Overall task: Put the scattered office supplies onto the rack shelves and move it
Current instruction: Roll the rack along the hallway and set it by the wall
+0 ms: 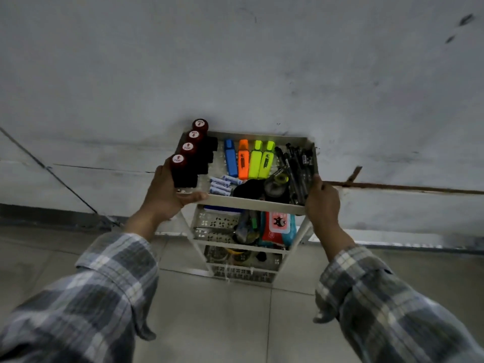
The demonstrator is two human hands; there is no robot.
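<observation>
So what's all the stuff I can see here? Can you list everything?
rack: 1, white, three shelves, by the wall on the tiled floor
stamps: 4, black with red tops, left side of top shelf
highlighters: 4, blue, orange and two yellow-green, top shelf middle
batteries: several, white and blue, top shelf front
tape roll: 1, clear, top shelf
pens: a bunch, black, right side of top shelf
packet: 1, red and teal, middle shelf
bottom shelf things: too dark to tell
left hand: holds the rack's top left edge
right hand: holds the rack's top right edge
sleeves: 2, grey plaid
</observation>
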